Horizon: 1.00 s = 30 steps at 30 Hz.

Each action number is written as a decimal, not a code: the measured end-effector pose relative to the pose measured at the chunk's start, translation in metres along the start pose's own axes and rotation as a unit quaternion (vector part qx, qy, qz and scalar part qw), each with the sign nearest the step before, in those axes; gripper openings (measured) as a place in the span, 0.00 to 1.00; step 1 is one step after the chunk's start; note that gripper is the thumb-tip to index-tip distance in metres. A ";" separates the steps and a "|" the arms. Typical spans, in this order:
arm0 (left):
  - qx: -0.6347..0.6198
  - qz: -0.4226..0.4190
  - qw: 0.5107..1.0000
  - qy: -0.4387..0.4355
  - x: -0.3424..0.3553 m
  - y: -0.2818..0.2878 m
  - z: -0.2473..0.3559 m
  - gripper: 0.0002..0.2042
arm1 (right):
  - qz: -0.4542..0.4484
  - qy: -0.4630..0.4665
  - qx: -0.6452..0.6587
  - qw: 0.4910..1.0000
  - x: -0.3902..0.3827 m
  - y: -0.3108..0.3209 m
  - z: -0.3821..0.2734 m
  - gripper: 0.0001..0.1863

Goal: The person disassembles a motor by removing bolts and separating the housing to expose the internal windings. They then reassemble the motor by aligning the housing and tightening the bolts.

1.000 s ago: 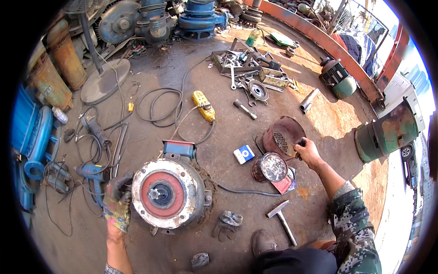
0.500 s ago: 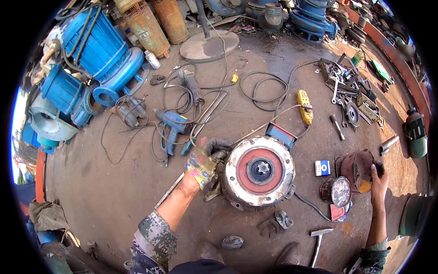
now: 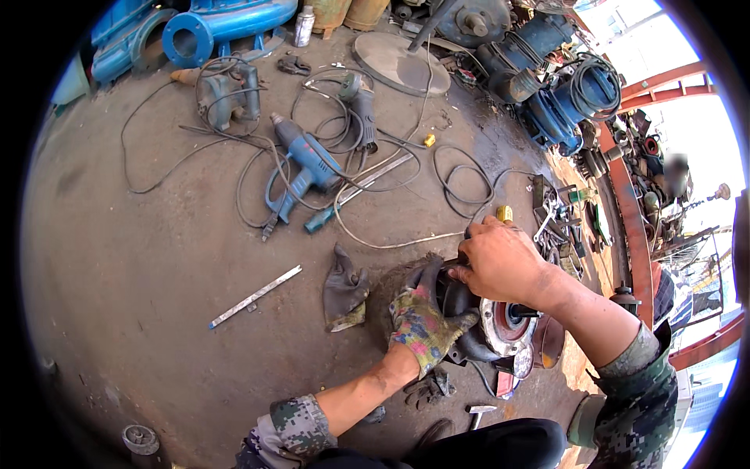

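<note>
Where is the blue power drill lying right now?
In the head view the blue power drill lies on the concrete floor up and to the left of both hands, among tangled black cables, just left of a grey angle grinder.

1. On my left hand (image 3: pixel 420 324) I see a glove speckled in pink, green, yellow and blue.
2. My right hand (image 3: pixel 500 262) is bare; both sleeves (image 3: pixel 637 399) carry green-and-grey camouflage.
3. The motor housing (image 3: pixel 461 313) looks dark grey, its round flange (image 3: pixel 508 328) pale metal with a rust-red ring.
4. The drill (image 3: pixel 308 168) is blue with a black cord.
5. A dark grey rag (image 3: pixel 344 289) shows a yellowish edge.
6. The flat metal strip (image 3: pixel 254 297) is silver-white.
7. The floor (image 3: pixel 141 258) is dull brown-grey.
8. The pump casing (image 3: pixel 223 19) is bright blue.
</note>
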<state>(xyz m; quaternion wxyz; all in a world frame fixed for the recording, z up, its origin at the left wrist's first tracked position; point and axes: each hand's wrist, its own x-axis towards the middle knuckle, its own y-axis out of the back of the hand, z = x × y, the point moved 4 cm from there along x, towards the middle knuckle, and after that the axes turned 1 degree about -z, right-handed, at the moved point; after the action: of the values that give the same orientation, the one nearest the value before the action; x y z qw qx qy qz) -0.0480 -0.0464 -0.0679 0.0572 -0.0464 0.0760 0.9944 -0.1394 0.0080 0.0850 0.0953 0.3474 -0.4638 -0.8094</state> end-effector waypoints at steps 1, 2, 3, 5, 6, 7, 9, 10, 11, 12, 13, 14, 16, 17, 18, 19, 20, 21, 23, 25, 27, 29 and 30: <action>-0.046 -0.012 0.999 0.013 0.004 -0.023 -0.008 0.52 | -0.024 -0.012 -0.022 0.999 0.000 -0.012 0.006 0.17; -0.032 -0.019 0.999 0.025 -0.001 -0.006 -0.006 0.53 | -0.011 -0.002 -0.025 1.000 0.009 -0.005 -0.005 0.17; -0.037 -0.045 0.998 0.032 -0.002 -0.007 -0.005 0.53 | -0.019 -0.007 -0.029 0.999 0.011 -0.005 -0.008 0.17; -0.012 0.002 1.000 -0.004 0.000 -0.007 -0.012 0.53 | -0.034 -0.019 -0.037 0.999 0.014 -0.004 -0.013 0.16; 0.001 0.020 1.000 -0.016 -0.003 -0.010 -0.019 0.53 | -0.025 -0.012 -0.039 0.999 0.017 -0.001 -0.020 0.14; 0.017 0.052 0.997 -0.048 -0.003 -0.013 -0.024 0.53 | -0.026 -0.011 -0.035 0.999 0.019 -0.001 -0.022 0.14; 0.019 0.092 0.991 -0.093 -0.005 -0.014 -0.023 0.52 | -0.026 -0.011 -0.029 0.999 0.020 -0.001 -0.022 0.12; 0.004 0.097 0.990 -0.104 -0.005 -0.010 -0.016 0.52 | -0.034 -0.019 -0.018 0.999 0.019 -0.004 -0.020 0.11; -0.038 0.078 0.992 -0.093 -0.006 -0.007 -0.011 0.51 | -0.045 -0.028 -0.006 0.999 0.020 -0.004 -0.018 0.12; -0.076 0.062 0.992 -0.081 -0.008 -0.001 -0.005 0.51 | -0.053 -0.034 0.007 0.998 0.023 -0.003 -0.018 0.12; -0.084 0.052 0.992 -0.076 -0.008 -0.003 -0.008 0.51 | -0.061 -0.039 0.020 0.997 0.024 -0.003 -0.019 0.12; -0.092 0.043 0.992 -0.071 -0.008 -0.006 -0.011 0.50 | -0.050 -0.036 0.015 0.998 0.022 -0.001 -0.021 0.13; -0.066 0.049 0.994 -0.068 -0.006 -0.009 -0.013 0.50 | -0.021 -0.027 0.002 0.999 0.014 0.005 -0.019 0.14; -0.034 0.061 0.995 -0.067 -0.007 -0.010 -0.014 0.50 | -0.020 -0.018 0.002 1.000 0.013 0.003 -0.019 0.14; -0.002 0.070 0.995 -0.067 -0.008 -0.010 -0.012 0.49 | -0.020 -0.013 0.003 1.000 0.012 0.000 -0.018 0.15; -0.015 0.076 0.994 -0.072 -0.008 -0.009 -0.010 0.49 | -0.019 -0.008 0.005 1.000 0.011 -0.003 -0.017 0.17; -0.028 0.081 0.993 -0.077 -0.008 -0.007 -0.009 0.48 | -0.025 -0.024 0.020 0.999 0.013 -0.005 -0.014 0.17; -0.040 0.086 0.992 -0.081 -0.009 -0.005 -0.008 0.48 | -0.031 -0.040 0.037 0.998 0.018 -0.006 -0.012 0.17; -0.087 0.091 0.989 -0.080 -0.009 -0.024 -0.022 0.48 | -0.026 -0.055 0.049 0.997 0.017 -0.004 -0.012 0.17; -0.102 0.089 0.988 -0.068 -0.009 -0.014 -0.016 0.47 | -0.004 -0.051 0.041 0.998 0.014 0.004 -0.012 0.16; -0.090 0.078 0.991 -0.055 -0.012 0.000 -0.006 0.48 | 0.005 -0.036 0.027 0.999 0.012 0.001 -0.015 0.14; -0.059 0.079 0.993 -0.065 -0.011 -0.004 -0.006 0.48 | -0.008 -0.008 0.014 1.000 0.013 -0.006 -0.016 0.14; -0.053 0.082 0.993 -0.067 -0.012 -0.005 -0.009 0.48 | 0.019 -0.009 0.042 0.999 0.014 -0.007 -0.015 0.14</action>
<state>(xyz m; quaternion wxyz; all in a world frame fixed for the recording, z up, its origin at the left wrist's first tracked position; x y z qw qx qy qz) -0.0351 -0.0439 -0.0762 -0.0219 0.0234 0.0224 0.9992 -0.1389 -0.0055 0.0678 0.0917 0.3348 -0.5044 -0.7906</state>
